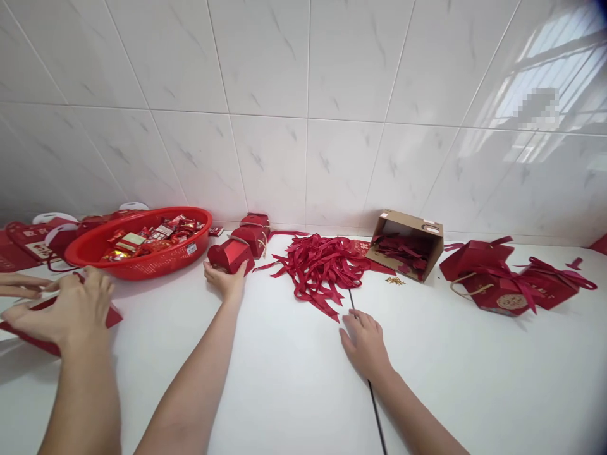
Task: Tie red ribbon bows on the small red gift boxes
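Observation:
My left hand [224, 282] is wrapped round a small red gift box [231, 255], gripping it near the table top. Another red box [255, 232] with a cord handle stands just behind it. My right hand [366, 341] rests low on the white table, fingers loosely stretched and holding nothing. Ahead of its fingertips lies a tangled heap of dark red ribbons [322, 265]. A dark seam in the table runs beneath this hand.
At the left, a co-worker's hands [71, 303] handle a red box. Near them stands a red plastic basket [192, 249] of wrapped sweets. An open cardboard box [431, 243], small gold pieces [395, 280] and ribboned red boxes [502, 284] are to the right. A tiled wall [346, 164] rises behind.

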A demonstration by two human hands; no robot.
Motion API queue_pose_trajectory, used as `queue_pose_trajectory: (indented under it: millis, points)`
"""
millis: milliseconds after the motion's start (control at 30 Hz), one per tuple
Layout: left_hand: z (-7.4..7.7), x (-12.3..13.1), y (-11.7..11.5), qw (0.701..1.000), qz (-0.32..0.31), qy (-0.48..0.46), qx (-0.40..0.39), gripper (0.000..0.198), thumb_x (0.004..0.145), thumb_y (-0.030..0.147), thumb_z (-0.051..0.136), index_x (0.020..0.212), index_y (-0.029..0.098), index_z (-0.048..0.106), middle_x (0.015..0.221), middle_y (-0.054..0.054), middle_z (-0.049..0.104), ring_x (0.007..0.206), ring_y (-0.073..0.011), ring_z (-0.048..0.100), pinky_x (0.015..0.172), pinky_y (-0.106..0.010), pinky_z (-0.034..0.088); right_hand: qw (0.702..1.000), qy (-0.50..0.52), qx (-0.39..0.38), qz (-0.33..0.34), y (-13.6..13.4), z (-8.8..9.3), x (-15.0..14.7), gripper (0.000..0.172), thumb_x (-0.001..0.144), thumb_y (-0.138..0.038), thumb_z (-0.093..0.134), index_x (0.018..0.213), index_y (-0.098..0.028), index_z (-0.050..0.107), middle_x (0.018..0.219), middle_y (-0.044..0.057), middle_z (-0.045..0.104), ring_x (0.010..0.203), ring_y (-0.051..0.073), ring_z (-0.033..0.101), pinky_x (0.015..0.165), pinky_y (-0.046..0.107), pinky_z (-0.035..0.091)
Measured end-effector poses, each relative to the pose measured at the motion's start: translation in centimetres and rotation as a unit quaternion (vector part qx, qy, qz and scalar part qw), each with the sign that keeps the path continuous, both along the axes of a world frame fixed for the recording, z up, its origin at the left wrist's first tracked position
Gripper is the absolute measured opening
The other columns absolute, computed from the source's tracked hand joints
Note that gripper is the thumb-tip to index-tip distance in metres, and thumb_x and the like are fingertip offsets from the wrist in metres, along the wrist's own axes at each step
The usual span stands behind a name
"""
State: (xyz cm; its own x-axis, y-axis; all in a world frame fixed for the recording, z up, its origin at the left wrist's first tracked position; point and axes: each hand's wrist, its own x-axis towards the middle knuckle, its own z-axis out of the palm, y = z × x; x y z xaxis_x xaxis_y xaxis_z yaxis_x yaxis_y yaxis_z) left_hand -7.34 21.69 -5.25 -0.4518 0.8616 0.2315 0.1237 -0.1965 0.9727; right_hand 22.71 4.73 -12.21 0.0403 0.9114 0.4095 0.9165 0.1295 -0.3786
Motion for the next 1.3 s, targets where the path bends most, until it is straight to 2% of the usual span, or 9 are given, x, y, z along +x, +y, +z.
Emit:
queue_pose_trajectory:
  millis: [133, 233, 533, 800, 867, 1000, 1167, 1233, 1300]
  points:
    - [-1.7, 0.6, 0.9, 0.976, 0.194, 0.096, 0.020, 0.102, 0.061, 0.030, 0.078, 0.135, 0.006, 0.012, 0.136, -0.018, 0.015, 0.128, -0.0305, 0.023, 0.107, -0.037, 0.026, 0.999, -0.021, -0.017, -0.037, 0.6, 0.8, -0.8, 0.025, 0.085, -0.032, 0.049, 0.102, -0.024, 0.065, 0.115, 0.008, 0.059, 0.106, 0.027, 0.047, 0.089, 0.044, 0.038]
    - [-2.3, 0.6, 0.1, 0.963, 0.230, 0.142, 0.016, 0.100, 0.059, 0.031, 0.079, 0.134, 0.005, 0.018, 0.132, -0.019, 0.021, 0.125, -0.0318, 0.028, 0.105, -0.042, 0.029, 0.999, -0.018, -0.021, -0.034, 0.2, 1.2, -0.8, 0.024, 0.086, -0.031, 0.049, 0.102, -0.027, 0.067, 0.114, 0.006, 0.060, 0.105, 0.025, 0.046, 0.089, 0.041, 0.037]
    - [-3.3, 4.3, -9.0, 0.974, 0.178, 0.138, 0.022, 0.101, 0.054, 0.031, 0.081, 0.133, 0.014, 0.021, 0.132, -0.019, 0.021, 0.109, -0.0248, 0.049, 0.098, -0.041, 0.042, 0.996, -0.008, -0.078, 0.031, -2.3, 2.3, -0.9, 0.026, 0.084, -0.039, 0.054, 0.102, -0.028, 0.068, 0.126, 0.007, 0.054, 0.121, 0.030, 0.039, 0.101, 0.052, 0.027]
    - [-3.8, 5.4, -17.8, 0.959, 0.123, 0.253, -0.033, 0.098, 0.057, 0.049, 0.076, 0.134, 0.023, 0.022, 0.130, -0.013, 0.030, 0.119, -0.0296, 0.045, 0.100, -0.048, 0.036, 0.989, -0.067, -0.055, 0.119, -14.3, 0.5, 0.9, 0.055, 0.083, -0.053, 0.050, 0.130, -0.026, 0.046, 0.143, 0.010, 0.037, 0.132, 0.038, 0.027, 0.101, 0.061, 0.028]
    - [-3.4, 5.3, -19.1, 0.952, 0.111, 0.280, -0.052, 0.095, 0.059, 0.054, 0.072, 0.134, 0.024, 0.023, 0.131, -0.013, 0.032, 0.118, -0.0312, 0.045, 0.100, -0.050, 0.035, 0.988, -0.050, -0.017, 0.145, -16.6, -0.3, 1.9, 0.049, 0.082, -0.048, 0.054, 0.126, -0.026, 0.049, 0.139, 0.010, 0.042, 0.132, 0.035, 0.030, 0.102, 0.060, 0.030]
    - [-2.9, 5.2, -20.2, 0.942, 0.072, 0.324, -0.049, 0.090, 0.062, 0.059, 0.067, 0.134, 0.024, 0.025, 0.130, -0.012, 0.038, 0.119, -0.0325, 0.046, 0.099, -0.053, 0.035, 0.980, 0.034, 0.076, 0.180, -18.0, -1.4, 3.3, 0.019, 0.088, -0.019, 0.048, 0.101, -0.024, 0.061, 0.119, 0.009, 0.059, 0.119, 0.025, 0.049, 0.102, 0.053, 0.037]
    - [-3.0, 5.1, -20.2, 0.950, 0.032, 0.308, -0.035, 0.089, 0.062, 0.058, 0.067, 0.134, 0.025, 0.026, 0.129, -0.011, 0.038, 0.113, -0.0284, 0.052, 0.095, -0.046, 0.042, 0.953, 0.222, 0.085, 0.186, -18.7, -0.6, 2.8, 0.010, 0.083, -0.019, 0.053, 0.084, -0.022, 0.063, 0.111, 0.010, 0.063, 0.112, 0.025, 0.055, 0.096, 0.047, 0.044]
    - [-3.1, 5.1, -20.1, 0.950, 0.025, 0.310, -0.027, 0.088, 0.062, 0.057, 0.068, 0.133, 0.025, 0.027, 0.128, -0.010, 0.040, 0.113, -0.0283, 0.051, 0.096, -0.047, 0.041, 0.915, 0.376, 0.075, 0.124, -19.5, 0.9, 2.6, 0.005, 0.081, -0.023, 0.057, 0.078, -0.020, 0.060, 0.112, 0.011, 0.062, 0.110, 0.026, 0.056, 0.091, 0.044, 0.047]
    - [-3.1, 5.0, -20.2, 0.947, 0.018, 0.321, -0.019, 0.087, 0.061, 0.055, 0.070, 0.132, 0.025, 0.029, 0.126, -0.010, 0.042, 0.114, -0.0297, 0.050, 0.099, -0.051, 0.037, 0.837, 0.536, 0.099, 0.053, -20.7, 3.2, 3.2, 0.009, 0.079, -0.026, 0.059, 0.074, -0.020, 0.056, 0.113, 0.010, 0.063, 0.110, 0.026, 0.057, 0.092, 0.046, 0.046]
